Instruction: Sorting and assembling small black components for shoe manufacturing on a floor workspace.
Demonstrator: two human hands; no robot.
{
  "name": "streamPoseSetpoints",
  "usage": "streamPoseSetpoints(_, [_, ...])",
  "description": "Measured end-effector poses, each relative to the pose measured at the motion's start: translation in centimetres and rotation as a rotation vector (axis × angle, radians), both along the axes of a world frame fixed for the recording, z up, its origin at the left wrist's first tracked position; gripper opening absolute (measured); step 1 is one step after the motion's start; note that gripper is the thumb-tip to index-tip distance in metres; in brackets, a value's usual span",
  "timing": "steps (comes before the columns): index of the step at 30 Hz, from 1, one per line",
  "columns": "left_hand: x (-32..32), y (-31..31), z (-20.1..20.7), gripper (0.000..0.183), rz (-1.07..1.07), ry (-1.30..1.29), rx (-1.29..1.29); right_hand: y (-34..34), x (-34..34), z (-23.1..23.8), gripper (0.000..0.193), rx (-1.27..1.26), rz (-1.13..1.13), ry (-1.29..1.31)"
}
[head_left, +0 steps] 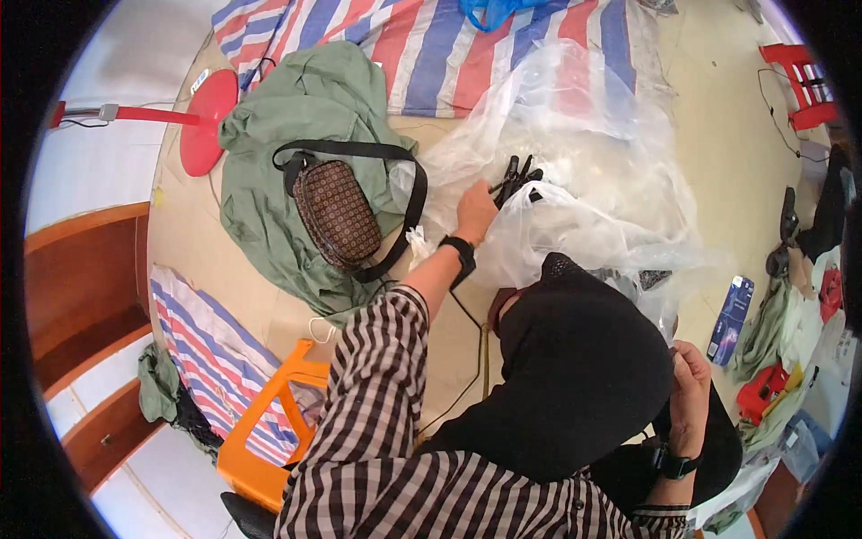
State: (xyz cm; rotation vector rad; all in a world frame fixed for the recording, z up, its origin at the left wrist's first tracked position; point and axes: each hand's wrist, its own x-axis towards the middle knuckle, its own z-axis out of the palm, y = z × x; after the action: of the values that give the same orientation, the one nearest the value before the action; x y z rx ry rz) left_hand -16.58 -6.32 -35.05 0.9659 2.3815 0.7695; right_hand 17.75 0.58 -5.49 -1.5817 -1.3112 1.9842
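A large clear plastic bag point(620, 180) lies spread on the floor in front of my knees. Several slim black clip-like pieces point(516, 177) sit bunched at its middle. My left hand point(476, 212) reaches out to them, its fingers closed at the end of one piece; the fingertips are partly hidden. Beside my right knee, my right hand point(690, 370) is closed in a pinch at the near edge of the plastic, where its fingertips show only in part. My black-clad knee point(584, 359) covers part of the bag.
Left of the bag, a brown patterned pouch point(337, 216) with a black strap rests on green cloth point(314, 90). A red round base point(209, 126), an orange stool point(251, 449) and striped sheeting point(440, 54) surround the area. At right lie a blue box point(731, 321) and piled cloth.
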Motion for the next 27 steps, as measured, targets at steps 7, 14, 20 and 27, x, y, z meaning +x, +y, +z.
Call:
streamPoseSetpoints(7, [3.1, 2.4, 2.3, 0.042, 0.059, -0.052, -0.22, 0.0, 0.6, -1.1, 0.022, -0.07, -0.032, 0.005])
streamPoseSetpoints(14, [3.1, 4.8, -0.8, 0.044, -0.041, -0.024, -0.311, -0.1, 0.3, -0.6, 0.019, -0.107, -0.077, -0.041])
streamPoseSetpoints(20, [2.4, 5.3, -2.6, 0.035, -0.128, -0.102, -0.138, -0.2, 0.9, -0.9, 0.02, -0.1, -0.019, -0.066])
streamPoseSetpoints(27, [-1.9, 5.6, -1.3, 0.028, -0.151, -0.183, 0.076, -0.1, 1.1, -0.8, 0.019, -0.112, -0.013, -0.07])
